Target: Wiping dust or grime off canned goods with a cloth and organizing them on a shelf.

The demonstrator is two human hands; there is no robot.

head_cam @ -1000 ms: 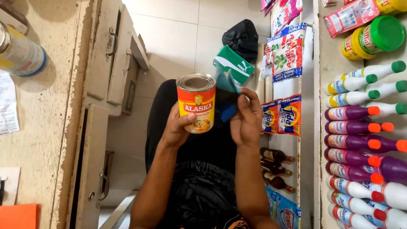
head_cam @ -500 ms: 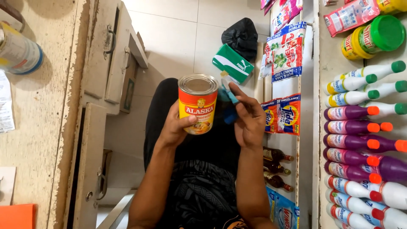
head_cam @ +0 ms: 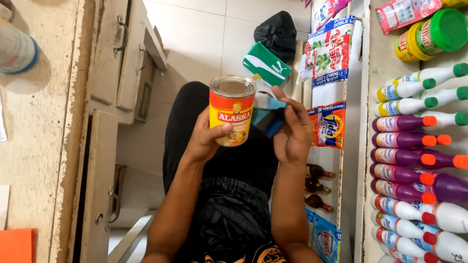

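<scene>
The worn beige counter (head_cam: 44, 126) runs down the left side, with a cylindrical container (head_cam: 15, 48) lying near its far end and an orange sheet (head_cam: 15, 245) at its near left corner. On the right, a pale shelf (head_cam: 379, 68) carries a yellow jar with a green lid (head_cam: 431, 35) at its far end, then rows of lying bottles: white ones with green caps (head_cam: 419, 90), purple ones with orange caps (head_cam: 404, 141), and white ones with red caps (head_cam: 414, 214) nearest. On the tiled floor (head_cam: 195, 39) lie a black bag (head_cam: 279, 33) and a green and white box (head_cam: 267, 64).
</scene>
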